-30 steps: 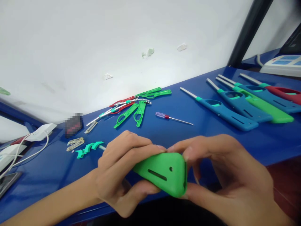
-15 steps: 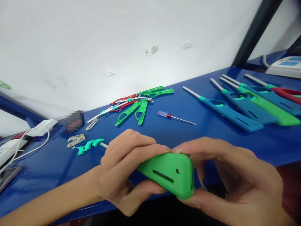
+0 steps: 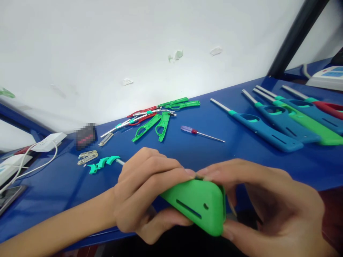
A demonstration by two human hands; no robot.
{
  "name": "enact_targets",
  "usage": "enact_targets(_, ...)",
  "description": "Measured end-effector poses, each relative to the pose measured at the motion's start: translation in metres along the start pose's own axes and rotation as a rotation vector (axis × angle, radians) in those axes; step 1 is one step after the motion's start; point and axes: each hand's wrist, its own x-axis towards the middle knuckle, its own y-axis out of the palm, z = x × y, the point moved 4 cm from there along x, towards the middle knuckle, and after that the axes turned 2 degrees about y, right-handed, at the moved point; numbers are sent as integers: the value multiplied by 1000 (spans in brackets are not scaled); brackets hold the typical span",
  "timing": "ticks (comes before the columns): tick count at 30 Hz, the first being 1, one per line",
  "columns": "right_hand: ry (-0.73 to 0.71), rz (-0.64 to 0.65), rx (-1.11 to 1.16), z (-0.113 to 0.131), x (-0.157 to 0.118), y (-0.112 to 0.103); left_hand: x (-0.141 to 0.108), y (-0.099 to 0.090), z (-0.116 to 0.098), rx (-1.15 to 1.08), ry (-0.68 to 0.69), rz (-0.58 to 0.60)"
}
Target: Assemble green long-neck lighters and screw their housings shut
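Fingers of the left hand [image 3: 148, 187]: curled closed over and under a bright green plastic handle casing [image 3: 194, 198], fingertips along its top edge, thumb beneath.
Fingers of the right hand [image 3: 273, 200]: bent in a wide arch, the tips gripping the casing's broad end from above and below.
Casing: between both sets of fingers, above the near table edge, its face with a long slot and small round hole toward the camera; a dark seam parts its two sides at the right fingertips.
Screwdriver: clear purple handle, red collar, thin steel shaft [image 3: 193, 131], lying beyond the fingertips.
Shells: open green plastic half-shells [image 3: 164, 120] and red plastic half-shells [image 3: 144, 111] with silver metal tubes [image 3: 121, 126], beyond the left knuckles.
Small parts: curved teal plastic pieces [image 3: 102, 163] just left of the left knuckles; clear narrow plastic pieces [image 3: 88, 157] farther left.
Lighters: long-nosed, three blue [image 3: 276, 132], one lime green [image 3: 323, 131], one red [image 3: 318, 104], side by side beyond the right fingers.
Edges: white box with cable [image 3: 50, 141], well left of the left fingers; glossy blue tabletop [image 3: 184, 151] under everything set down; white wall [image 3: 80, 43] farthest out.
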Motion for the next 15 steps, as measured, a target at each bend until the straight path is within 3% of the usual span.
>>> enact_targets(5,6,0,30,1,1,0,4,-3,-2,56,86,3)
enact_targets(15,-13,41,73,3,3,6,-1,-9,2,43,61,72)
